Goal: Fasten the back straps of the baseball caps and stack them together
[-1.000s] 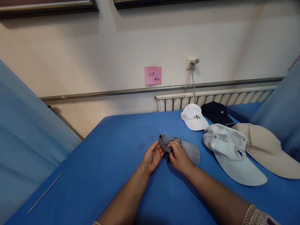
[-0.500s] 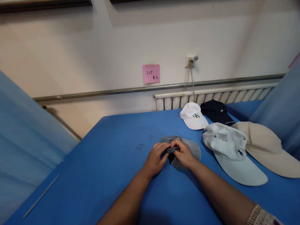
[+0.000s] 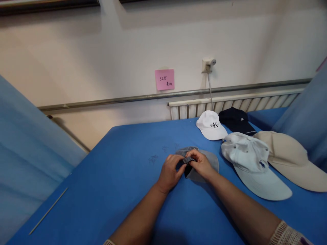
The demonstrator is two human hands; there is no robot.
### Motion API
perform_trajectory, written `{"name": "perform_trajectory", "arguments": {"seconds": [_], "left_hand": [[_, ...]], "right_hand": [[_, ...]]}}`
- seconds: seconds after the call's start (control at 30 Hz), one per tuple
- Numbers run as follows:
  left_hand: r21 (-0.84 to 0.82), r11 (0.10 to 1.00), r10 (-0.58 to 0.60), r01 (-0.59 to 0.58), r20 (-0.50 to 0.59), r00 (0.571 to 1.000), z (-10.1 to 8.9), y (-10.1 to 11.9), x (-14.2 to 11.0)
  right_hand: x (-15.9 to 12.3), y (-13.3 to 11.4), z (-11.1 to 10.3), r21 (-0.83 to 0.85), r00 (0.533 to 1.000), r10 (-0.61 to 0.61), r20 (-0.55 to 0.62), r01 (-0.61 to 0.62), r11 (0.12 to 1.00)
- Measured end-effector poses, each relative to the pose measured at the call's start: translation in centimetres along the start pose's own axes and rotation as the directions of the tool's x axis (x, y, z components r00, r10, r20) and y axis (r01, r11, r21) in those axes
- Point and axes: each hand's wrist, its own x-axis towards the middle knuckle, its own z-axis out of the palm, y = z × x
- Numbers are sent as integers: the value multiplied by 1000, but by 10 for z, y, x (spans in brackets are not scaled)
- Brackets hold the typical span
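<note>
A grey baseball cap [image 3: 211,160] lies on the blue-covered table [image 3: 122,163], its brim pointing right and its back strap [image 3: 188,160] towards me. My left hand [image 3: 170,173] pinches the strap's left part between thumb and fingers. From the right, my right hand [image 3: 200,165] grips the same strap close by, the fingertips of both hands nearly meeting. Fingers partly cover the strap, so its fastening is hard to make out. The dark inside of the cap shows just below the strap.
Right of my hands lie a pale mint cap [image 3: 249,156], a beige cap [image 3: 288,153], a white cap [image 3: 211,122] and a navy cap [image 3: 233,119]. A thin stick [image 3: 48,211] lies at the left edge. Blue curtains [image 3: 22,153] hang at the sides; a radiator [image 3: 184,110] stands behind.
My left hand has turned from palm-up under the cap's back edge to palm-down, pinching the strap. The back of the cap has come down, with its strap now facing me.
</note>
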Motion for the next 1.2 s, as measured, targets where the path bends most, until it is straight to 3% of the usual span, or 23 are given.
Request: {"name": "perform_trajectory", "arguments": {"seconds": [0.1, 0.27, 0.47, 0.73, 1.2], "left_hand": [[-45, 998, -47, 45, -43, 998, 1, -4, 0], [-129, 986, -110, 102, -59, 992, 1, -9, 1], [-204, 961, -209, 186, -99, 973, 3, -7, 1], [-230, 951, -226, 209, -52, 973, 2, -3, 1], [-285, 928, -256, 241, -15, 967, 6, -9, 2]], "right_hand": [[-2, -7, -2, 19, 999, -27, 44, 26, 999], [1, -6, -2, -25, 1000, 4, -25, -5, 1000], [4, -4, -3, -58, 1000, 10, 6, -10, 998], [5, -9, -6, -85, 996, 45, 74, -39, 996], [6, -11, -4, -110, 993, 109, 50, -103, 989]]}}
